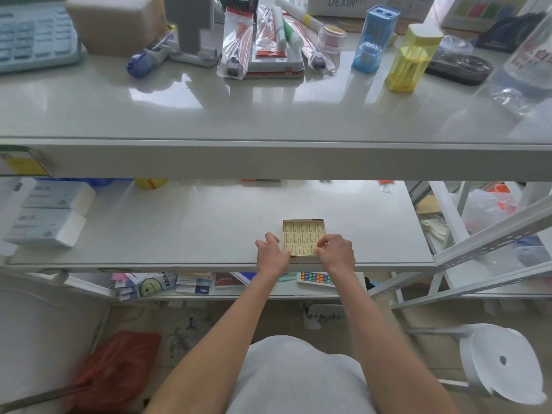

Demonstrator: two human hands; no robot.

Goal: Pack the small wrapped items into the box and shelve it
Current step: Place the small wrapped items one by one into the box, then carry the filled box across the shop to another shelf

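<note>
A small open cardboard box (303, 221) lies on the middle shelf (194, 228) near its front edge. Rows of pale yellow wrapped items (302, 234) fill it edge to edge. My left hand (271, 253) sits against the box's left side with curled fingers on its wall. My right hand (336, 251) is at the box's near right corner, its thumb and forefinger pinching at one of the wrapped items there. The box's near edge is hidden behind both hands.
Two blue-white packs (50, 213) are stacked at the shelf's left end. The upper shelf (268, 115) carries pens, a blue case (373, 40), a yellow case (410, 58) and a calculator (33, 34). A lower shelf holds stationery and an abacus (316, 277). A white stool (501, 363) stands right.
</note>
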